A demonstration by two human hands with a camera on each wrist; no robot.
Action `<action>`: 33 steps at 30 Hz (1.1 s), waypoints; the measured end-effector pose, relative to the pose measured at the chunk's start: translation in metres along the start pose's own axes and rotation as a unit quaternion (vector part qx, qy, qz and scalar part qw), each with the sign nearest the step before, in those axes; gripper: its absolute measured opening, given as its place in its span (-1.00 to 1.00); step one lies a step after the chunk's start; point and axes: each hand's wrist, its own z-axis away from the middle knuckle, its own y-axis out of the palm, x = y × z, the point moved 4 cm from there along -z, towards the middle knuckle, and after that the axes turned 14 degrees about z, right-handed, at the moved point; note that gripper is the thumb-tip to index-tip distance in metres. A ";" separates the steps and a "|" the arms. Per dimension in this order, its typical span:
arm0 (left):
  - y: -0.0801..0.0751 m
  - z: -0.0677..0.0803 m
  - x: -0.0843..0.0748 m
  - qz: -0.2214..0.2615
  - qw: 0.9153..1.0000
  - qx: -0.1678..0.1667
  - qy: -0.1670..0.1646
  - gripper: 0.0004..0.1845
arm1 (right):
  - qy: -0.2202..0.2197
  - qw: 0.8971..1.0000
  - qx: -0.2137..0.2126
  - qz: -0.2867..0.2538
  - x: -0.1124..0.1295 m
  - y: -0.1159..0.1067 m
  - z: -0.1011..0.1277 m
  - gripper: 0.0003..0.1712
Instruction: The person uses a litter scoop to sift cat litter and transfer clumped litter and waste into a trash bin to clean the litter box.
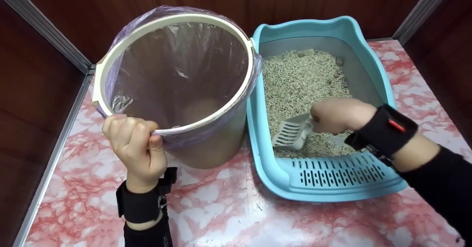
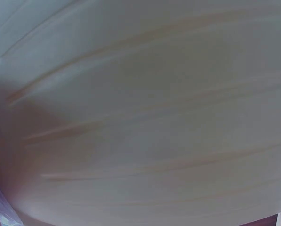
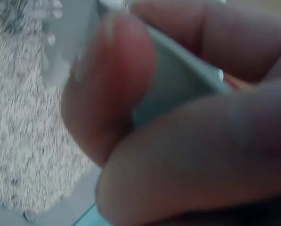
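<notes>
My left hand grips the near rim of a cream bin lined with a purple plastic bag; the bin leans toward me. In the left wrist view only the bin's pale wall fills the frame. To the right sits a light blue litter box holding grey litter. My right hand holds the handle of a grey slotted scoop, whose blade lies low in the litter near the box's front. The right wrist view shows my fingers curled round the scoop handle above the litter.
Both containers stand on a pink and white marbled surface. Dark wooden walls with metal edging close in the left, back and right. The litter box has a slotted step at its front.
</notes>
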 end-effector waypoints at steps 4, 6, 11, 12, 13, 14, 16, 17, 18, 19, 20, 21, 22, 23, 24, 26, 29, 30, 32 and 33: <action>-0.001 0.001 0.001 -0.001 1.000 0.003 -0.004 -0.29 | 0.032 0.999 0.003 -0.030 0.010 0.003 -0.011 -0.77; -0.001 0.001 0.001 -0.003 1.000 0.001 -0.006 -0.29 | 0.048 0.997 -0.001 -0.053 0.013 0.005 -0.017 -0.73; -0.002 0.002 0.002 -0.003 1.000 -0.004 -0.007 -0.29 | 0.087 0.991 -0.008 -0.103 0.014 0.009 -0.032 -0.68; -0.002 0.003 0.003 -0.003 1.000 -0.003 -0.007 -0.29 | 0.096 0.989 -0.008 -0.111 0.014 0.010 -0.035 -0.64; -0.003 0.003 0.004 -0.003 1.000 -0.003 -0.007 -0.29 | 0.105 0.987 -0.009 -0.117 0.015 0.011 -0.039 -0.59; -0.003 0.004 0.004 -0.004 1.000 -0.002 -0.007 -0.29 | 0.114 0.986 -0.010 -0.123 0.016 0.012 -0.043 -0.51; -0.004 0.005 0.006 -0.005 1.000 -0.002 -0.007 -0.30 | 0.126 0.984 -0.018 -0.128 0.019 0.013 -0.050 -0.42; -0.004 0.005 0.006 -0.004 1.000 -0.002 -0.007 -0.30 | 0.133 0.982 -0.024 -0.129 0.020 0.013 -0.054 -0.38; -0.005 0.006 0.007 -0.005 1.000 -0.002 -0.008 -0.30 | 0.140 0.981 -0.027 -0.129 0.020 0.013 -0.057 -0.39; -0.005 0.006 0.008 -0.004 1.000 -0.003 -0.008 -0.30 | 0.146 0.980 -0.032 -0.129 0.021 0.013 -0.061 -0.41; -0.005 0.006 0.008 -0.004 1.000 -0.003 -0.008 -0.30 | 0.151 0.980 -0.036 -0.128 0.021 0.012 -0.064 -0.45; -0.005 0.006 0.008 -0.004 1.000 -0.002 -0.008 -0.30 | 0.154 0.979 -0.040 -0.126 0.022 0.011 -0.067 -0.51; -0.005 0.006 0.008 -0.004 1.000 -0.002 -0.007 -0.30 | 0.159 0.978 -0.044 -0.125 0.021 0.011 -0.069 -0.57; -0.005 0.006 0.008 -0.004 1.000 -0.002 -0.007 -0.30 | 0.163 0.977 -0.047 -0.127 0.021 0.010 -0.072 -0.62; -0.005 0.006 0.008 -0.003 1.000 -0.002 -0.006 -0.30 | 0.168 0.976 -0.049 -0.131 0.021 0.010 -0.074 -0.68; -0.005 0.006 0.008 -0.004 1.000 -0.002 -0.006 -0.30 | 0.172 0.973 -0.060 -0.139 0.021 0.010 -0.079 -0.73; -0.005 0.006 0.007 -0.004 1.000 -0.002 -0.005 -0.30 | 0.174 0.968 -0.088 -0.155 0.021 0.012 -0.086 -0.77; -0.005 0.006 0.007 -0.004 1.000 -0.002 -0.005 -0.30 | 0.176 0.966 -0.098 -0.160 0.021 0.014 -0.088 -0.76; -0.004 0.005 0.007 -0.003 1.000 -0.001 -0.005 -0.30 | 0.178 0.962 -0.125 -0.166 0.022 0.016 -0.093 -0.74; -0.004 0.005 0.007 -0.002 1.000 0.000 -0.005 -0.30 | 0.180 0.959 -0.139 -0.167 0.022 0.017 -0.094 -0.73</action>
